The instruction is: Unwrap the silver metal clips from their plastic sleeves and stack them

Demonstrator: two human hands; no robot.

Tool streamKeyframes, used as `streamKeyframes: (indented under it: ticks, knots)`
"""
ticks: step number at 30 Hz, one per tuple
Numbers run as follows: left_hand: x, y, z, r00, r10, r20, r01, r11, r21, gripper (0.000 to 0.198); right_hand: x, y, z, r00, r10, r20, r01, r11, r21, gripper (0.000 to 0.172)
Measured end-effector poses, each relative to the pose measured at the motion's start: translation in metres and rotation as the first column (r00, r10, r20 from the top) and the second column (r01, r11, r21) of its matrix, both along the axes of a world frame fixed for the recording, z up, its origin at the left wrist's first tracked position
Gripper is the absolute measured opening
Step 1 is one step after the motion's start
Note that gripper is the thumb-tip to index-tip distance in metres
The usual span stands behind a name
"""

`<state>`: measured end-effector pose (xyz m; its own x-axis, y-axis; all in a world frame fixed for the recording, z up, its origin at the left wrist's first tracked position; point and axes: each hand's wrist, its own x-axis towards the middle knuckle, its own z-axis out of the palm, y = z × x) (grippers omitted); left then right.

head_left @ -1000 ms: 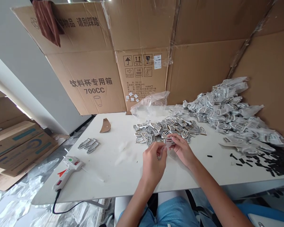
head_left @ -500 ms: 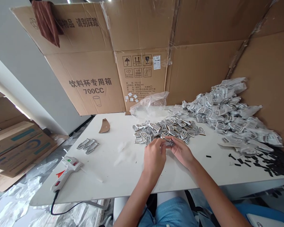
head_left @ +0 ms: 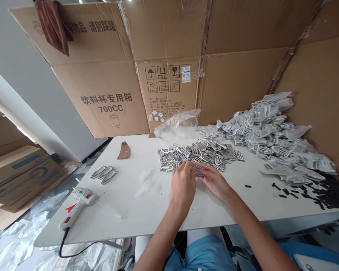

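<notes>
Between my two hands, just in front of the loose pile, is a silver metal clip-shaped piece [head_left: 198, 170], partly covered by fingers. My left hand [head_left: 183, 184] is closed at its left end, the fingertips bent over it. My right hand [head_left: 214, 180] pinches the other end between thumb and fingers. Behind them lies a heap of similar silver metal pieces [head_left: 197, 150] with slotted, pointed outlines. A few more metal pieces [head_left: 104, 174] lie in a group on the left of the white table [head_left: 115, 203].
A white hot glue gun [head_left: 80, 205] with a black cord lies at the left edge. At right are bagged metal pieces [head_left: 265, 131] and scattered black strips [head_left: 327, 192]. Cardboard walls [head_left: 169, 34] enclose the back. A brown scrap [head_left: 124, 150] and clear plastic bag [head_left: 180, 122] lie nearby.
The metal piece has turned between my fingers and shows more of its silver face. Both hands have shifted slightly; the rest of the table looks the same.
</notes>
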<state>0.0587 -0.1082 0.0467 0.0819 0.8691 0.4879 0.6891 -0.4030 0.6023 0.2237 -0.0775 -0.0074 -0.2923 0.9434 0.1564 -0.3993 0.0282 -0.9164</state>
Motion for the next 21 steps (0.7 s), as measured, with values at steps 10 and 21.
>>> streamKeyframes:
  ticks: [10, 21]
  knots:
    - [-0.018, -0.001, 0.013, 0.945, 0.012, 0.326, 0.035, 0.99, -0.138, 0.011, 0.003, 0.008, -0.012, 0.971, -0.232, 0.055, 0.233, 0.973, -0.008, 0.045]
    - [-0.112, -0.031, -0.043, 0.591, 0.366, 0.719, -0.159, 0.927, -0.34, 0.056, 0.005, 0.013, -0.015, 0.757, -0.558, 0.34, 0.514, 0.83, 0.217, 0.042]
